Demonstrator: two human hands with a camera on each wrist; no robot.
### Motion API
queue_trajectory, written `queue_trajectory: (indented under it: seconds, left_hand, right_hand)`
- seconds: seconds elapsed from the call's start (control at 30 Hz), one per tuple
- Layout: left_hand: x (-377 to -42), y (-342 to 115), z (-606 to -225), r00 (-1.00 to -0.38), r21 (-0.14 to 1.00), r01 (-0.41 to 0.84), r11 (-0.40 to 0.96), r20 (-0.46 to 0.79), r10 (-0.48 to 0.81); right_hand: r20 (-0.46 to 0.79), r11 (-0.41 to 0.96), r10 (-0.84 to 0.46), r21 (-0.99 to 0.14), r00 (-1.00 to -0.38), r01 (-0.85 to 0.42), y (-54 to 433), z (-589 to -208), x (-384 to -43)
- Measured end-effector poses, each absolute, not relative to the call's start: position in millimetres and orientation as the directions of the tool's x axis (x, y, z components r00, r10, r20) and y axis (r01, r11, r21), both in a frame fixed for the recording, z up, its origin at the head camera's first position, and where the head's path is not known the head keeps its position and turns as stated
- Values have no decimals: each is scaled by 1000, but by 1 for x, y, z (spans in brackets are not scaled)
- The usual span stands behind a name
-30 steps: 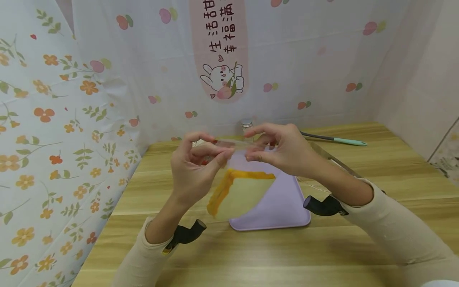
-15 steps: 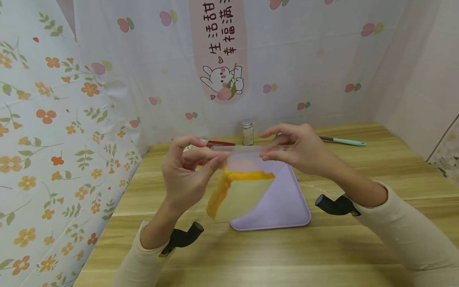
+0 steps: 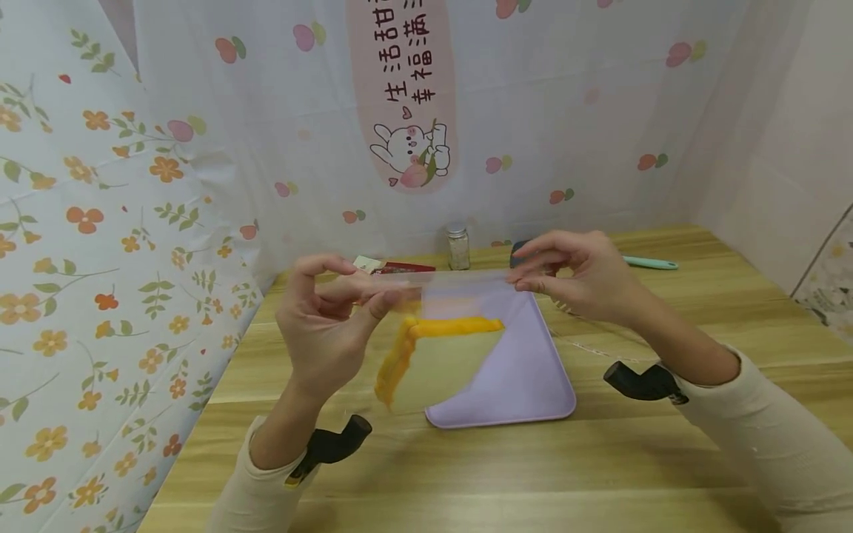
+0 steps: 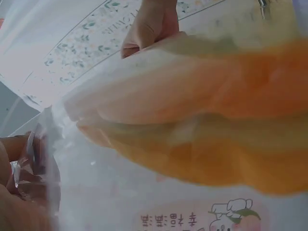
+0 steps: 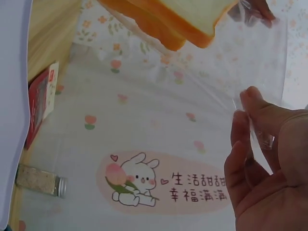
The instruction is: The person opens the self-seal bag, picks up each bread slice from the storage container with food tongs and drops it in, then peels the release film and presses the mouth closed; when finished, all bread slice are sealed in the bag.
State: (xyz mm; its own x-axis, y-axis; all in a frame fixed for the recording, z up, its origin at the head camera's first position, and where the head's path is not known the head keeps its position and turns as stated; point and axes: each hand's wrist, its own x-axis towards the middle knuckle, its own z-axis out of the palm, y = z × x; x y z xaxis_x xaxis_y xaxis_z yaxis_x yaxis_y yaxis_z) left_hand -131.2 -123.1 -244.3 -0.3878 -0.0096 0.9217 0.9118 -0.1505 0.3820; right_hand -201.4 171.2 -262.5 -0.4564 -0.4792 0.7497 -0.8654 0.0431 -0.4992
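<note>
Bread slices (image 3: pixel 446 370) hang inside a clear plastic bag (image 5: pixel 269 57), tilted, above a lavender tray (image 3: pixel 533 385). In the right wrist view two slices (image 5: pixel 192 21) lie against each other, with orange-brown crusts. My left hand (image 3: pixel 326 326) pinches the left side of the bag's upper edge between thumb and fingers. At the right end of that edge my right hand (image 3: pixel 580 277) pinches the film. The edge is stretched nearly straight between the hands. The bread stays below the fingers, apart from both hands. The bag and bread hide part of the tray.
Behind the bag stand a small glass jar (image 3: pixel 457 248) with a metal lid and a red packet (image 3: pixel 406 268) lying flat. A mint-green handle (image 3: pixel 649 263) lies at the back right. A floral curtain (image 3: pixel 300 148) closes off the back of the wooden table (image 3: pixel 500 474).
My hands have drawn apart, the left one leftward and the right one rightward. The bag's upper edge is now pulled wider, and the bread has shifted slightly left.
</note>
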Motion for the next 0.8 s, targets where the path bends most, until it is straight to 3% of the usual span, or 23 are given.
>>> queue_trajectory:
  seconds: [0.17, 0.33, 0.5, 0.63, 0.8]
  left_hand:
    - [-136, -129, -245, -400, 387, 898, -209, 916, -26]
    - [-144, -142, -249, -404, 400, 889, -221, 914, 30]
    - [-153, -158, -254, -328, 352, 903, -247, 935, 135]
    - [-155, -168, -258, -299, 316, 943, -107, 942, 153]
    - [-153, -178, -263, -361, 352, 932, 83, 921, 147]
  right_hand:
    - [750, -80, -394, -604, -531, -793, 173, -265, -199]
    - [793, -198, -350, -583, -499, -788, 168, -269, -199]
    - [832, -245, -316, -535, -456, -808, 157, -276, -200]
    - [865, -200, -279, -477, -416, -856, 145, -278, -202]
    - [879, -127, -209, -459, -429, -879, 129, -279, -203]
